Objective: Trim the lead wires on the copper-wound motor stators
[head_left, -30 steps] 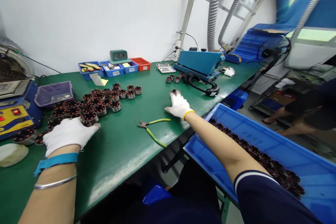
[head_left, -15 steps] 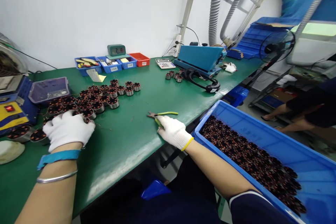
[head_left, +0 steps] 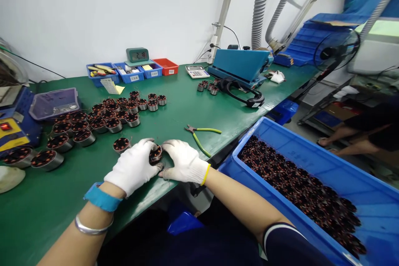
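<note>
My left hand (head_left: 135, 167), in a white glove, is closed around the left side of a copper-wound motor stator (head_left: 155, 153) near the front edge of the green table. At its right side is my right hand (head_left: 183, 162), gloved too, fingers curved and apart, with no clear hold on it. Another stator (head_left: 121, 145) stands just left of my left hand. Green-handled pliers (head_left: 199, 134) lie spread on the table beyond my right hand. Many more stators (head_left: 109, 116) are grouped at the left.
A blue crate (head_left: 311, 145) holding rows of stators stands at the right. Headphones (head_left: 246, 99) and a teal machine (head_left: 238, 64) are at the back right. Small bins (head_left: 129, 75), a clock (head_left: 137, 55) and a calculator (head_left: 196, 71) line the wall. A person's legs show at far right.
My right hand has let go of the pliers and moved left and nearer. My left hand has moved right from the group with a stator, and another stator now stands apart.
</note>
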### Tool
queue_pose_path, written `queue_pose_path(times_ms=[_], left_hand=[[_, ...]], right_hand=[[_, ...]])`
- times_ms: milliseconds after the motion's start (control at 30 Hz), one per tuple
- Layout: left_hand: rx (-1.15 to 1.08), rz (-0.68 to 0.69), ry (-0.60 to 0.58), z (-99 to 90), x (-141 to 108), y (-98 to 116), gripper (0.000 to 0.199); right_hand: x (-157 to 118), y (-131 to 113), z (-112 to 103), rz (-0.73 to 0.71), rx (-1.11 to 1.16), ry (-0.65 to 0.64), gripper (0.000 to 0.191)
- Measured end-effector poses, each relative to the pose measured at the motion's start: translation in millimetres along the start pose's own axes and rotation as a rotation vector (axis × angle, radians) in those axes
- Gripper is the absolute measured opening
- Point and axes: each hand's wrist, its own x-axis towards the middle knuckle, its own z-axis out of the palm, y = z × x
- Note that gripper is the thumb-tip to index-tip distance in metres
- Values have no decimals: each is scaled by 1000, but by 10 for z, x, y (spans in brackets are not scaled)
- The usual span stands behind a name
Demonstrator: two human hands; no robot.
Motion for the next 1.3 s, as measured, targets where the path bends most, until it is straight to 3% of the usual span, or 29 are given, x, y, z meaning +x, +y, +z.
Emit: queue_pose_path(times_ms=[167, 367, 433, 533, 633, 767, 867, 967, 1000, 1067, 1167, 1300], left_hand=[[18, 10, -39, -9, 15, -92, 26], [-49, -4, -85, -18, 34, -116, 32], [-83, -94, -100, -48, 40, -164, 44], [-133, -241, -67, -134, 40, -315, 86], [-158, -216, -47, -243, 26, -500, 113], [37, -127, 72, -305, 8, -530, 125], [62, 52, 189, -215, -3, -350, 105], [-47, 210, 116, -68, -16, -166, 45], [-75, 245, 87, -27, -20, -129, 33], [-110, 284, 60, 25, -25, -91, 32], [-134, 215, 92, 40, -18, -88, 32], [-375, -115, 223, 59, 47, -109, 28]], right_hand=[[240, -51, 84, 61, 16, 11, 75], [257, -55, 119, 90, 6, 19, 53], [243, -55, 112, 82, 6, 30, 52], [225, -60, 97, 62, 14, 41, 51], [211, -64, 90, 66, 19, 38, 48], [194, -53, 101, 88, 13, 60, 54], [186, -40, 91, 53, 5, 53, 61], [187, -38, 66, 35, -12, 24, 60], [190, -41, 62, 49, -18, 15, 58], [196, -46, 66, 83, -22, 7, 54], [198, -51, 93, 96, -17, 18, 51], [187, -46, 93, 29, -21, -8, 57]])
